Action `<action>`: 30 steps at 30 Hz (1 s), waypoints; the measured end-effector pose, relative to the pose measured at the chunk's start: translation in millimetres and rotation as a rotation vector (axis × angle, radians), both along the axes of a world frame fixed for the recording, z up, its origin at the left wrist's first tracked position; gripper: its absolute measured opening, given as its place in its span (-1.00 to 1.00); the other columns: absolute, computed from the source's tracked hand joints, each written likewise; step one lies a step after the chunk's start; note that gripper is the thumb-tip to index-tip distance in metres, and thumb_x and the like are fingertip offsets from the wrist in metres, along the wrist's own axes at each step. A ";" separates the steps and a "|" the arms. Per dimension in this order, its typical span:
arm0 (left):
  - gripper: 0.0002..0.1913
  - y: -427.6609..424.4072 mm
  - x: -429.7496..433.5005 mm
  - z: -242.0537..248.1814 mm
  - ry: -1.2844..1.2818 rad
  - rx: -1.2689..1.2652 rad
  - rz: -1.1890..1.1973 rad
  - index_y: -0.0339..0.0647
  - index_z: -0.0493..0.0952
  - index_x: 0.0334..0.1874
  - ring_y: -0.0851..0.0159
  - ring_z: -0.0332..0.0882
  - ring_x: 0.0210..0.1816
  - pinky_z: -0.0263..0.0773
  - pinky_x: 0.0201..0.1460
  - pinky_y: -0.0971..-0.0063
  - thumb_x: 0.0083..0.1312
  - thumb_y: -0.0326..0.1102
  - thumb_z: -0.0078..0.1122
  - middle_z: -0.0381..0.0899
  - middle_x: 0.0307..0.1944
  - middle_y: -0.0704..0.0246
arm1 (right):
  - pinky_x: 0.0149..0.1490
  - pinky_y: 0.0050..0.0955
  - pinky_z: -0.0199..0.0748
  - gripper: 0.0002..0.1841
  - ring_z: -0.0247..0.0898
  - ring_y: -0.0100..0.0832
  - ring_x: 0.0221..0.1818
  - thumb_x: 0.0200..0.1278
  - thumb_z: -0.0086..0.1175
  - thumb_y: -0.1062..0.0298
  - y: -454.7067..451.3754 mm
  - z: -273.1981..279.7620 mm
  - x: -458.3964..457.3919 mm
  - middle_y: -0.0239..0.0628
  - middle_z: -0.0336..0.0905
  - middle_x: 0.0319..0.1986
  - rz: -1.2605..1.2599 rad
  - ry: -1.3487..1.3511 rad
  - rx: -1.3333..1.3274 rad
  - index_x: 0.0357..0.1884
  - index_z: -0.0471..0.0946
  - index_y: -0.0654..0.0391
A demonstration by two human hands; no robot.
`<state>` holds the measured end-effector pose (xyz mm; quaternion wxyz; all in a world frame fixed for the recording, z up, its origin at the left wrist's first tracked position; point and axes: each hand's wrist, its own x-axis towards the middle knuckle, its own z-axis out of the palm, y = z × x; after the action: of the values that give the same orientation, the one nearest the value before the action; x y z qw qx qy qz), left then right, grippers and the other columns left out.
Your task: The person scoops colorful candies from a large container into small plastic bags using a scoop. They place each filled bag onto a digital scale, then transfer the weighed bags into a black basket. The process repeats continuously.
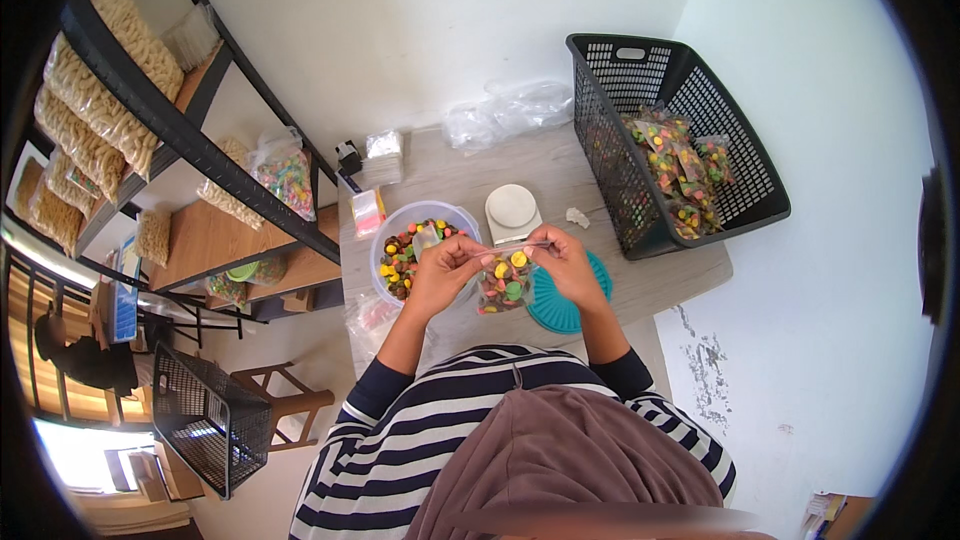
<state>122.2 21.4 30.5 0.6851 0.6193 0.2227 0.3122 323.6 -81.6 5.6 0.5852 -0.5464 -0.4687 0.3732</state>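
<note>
Between my two hands hangs a clear plastic zip bag [505, 286] of colourful candies, its top edge stretched level. My left hand [448, 274] pinches the left end of that edge, and my right hand [564, 262] pinches the right end. Left of the bag stands a translucent round tub [377, 240] of mixed candies, with a clear scoop or cup [426, 238] in it. A white kitchen scale [513, 208] is just beyond my hands. Partly under my right forearm lies a teal ribbed lid [574, 300].
A black mesh crate [630, 202] with several filled candy bags stands at the right. Small plastic bags [384, 165], a plastic bundle [510, 114] and a crumpled white scrap [577, 217] lie on the table [645, 277]. Left are stocked shelves [202, 232], an empty crate [214, 420] and a person [90, 364].
</note>
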 end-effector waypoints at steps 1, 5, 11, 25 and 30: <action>-0.93 0.0 1.4 -1.7 0.018 0.011 0.010 -0.31 0.62 -0.17 0.64 0.53 -0.32 0.42 -0.30 0.73 0.37 -0.48 0.27 0.67 -0.32 0.47 | -0.08 -0.57 0.34 -0.91 0.37 -0.63 -0.22 0.31 0.16 0.50 -0.6 0.0 1.8 -0.45 0.50 -0.31 0.002 -0.003 -0.010 -0.20 0.52 0.23; -0.95 -0.7 9.9 -10.3 0.036 0.075 0.051 -0.33 0.62 -0.19 0.61 0.53 -0.33 0.43 -0.28 0.70 0.37 -0.50 0.25 0.67 -0.32 0.47 | -0.08 -0.56 0.36 -0.92 0.39 -0.60 -0.22 0.31 0.16 0.50 -2.6 6.4 6.2 -0.42 0.52 -0.29 -0.009 -0.142 0.106 -0.21 0.52 0.24; -0.96 -7.4 20.6 -14.6 0.146 0.196 0.131 -0.35 0.64 -0.21 0.59 0.53 -0.31 0.45 -0.25 0.66 0.36 -0.52 0.25 0.67 -0.34 0.46 | -0.05 -0.52 0.40 -0.93 0.42 -0.56 -0.20 0.28 0.16 0.51 -6.2 13.5 19.0 -0.36 0.53 -0.30 0.030 -0.172 0.010 -0.24 0.53 0.25; -0.90 -39.4 72.0 -11.8 0.207 0.230 0.154 -0.38 0.67 -0.23 0.52 0.62 -0.38 0.50 -0.30 0.62 0.33 -0.46 0.30 0.73 -0.41 0.33 | -0.11 -0.24 0.40 -0.86 0.49 -0.15 -0.21 0.17 0.29 0.36 -14.2 8.3 57.8 -0.22 0.56 -0.36 0.058 -0.470 0.107 -0.34 0.57 0.17; -0.91 -41.5 82.9 -6.9 0.189 0.061 0.112 -0.38 0.68 -0.25 0.52 0.62 -0.37 0.50 -0.29 0.62 0.33 -0.46 0.29 0.73 -0.41 0.34 | -0.17 -0.33 0.41 -0.90 0.49 -0.20 -0.28 0.15 0.30 0.43 -15.6 9.1 71.5 -0.23 0.57 -0.35 0.071 -0.553 0.186 -0.33 0.60 0.17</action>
<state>205.0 -20.0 23.6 0.6233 0.6534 0.3107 0.2968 395.1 -97.2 14.7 0.4694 -0.5545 -0.6616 0.1858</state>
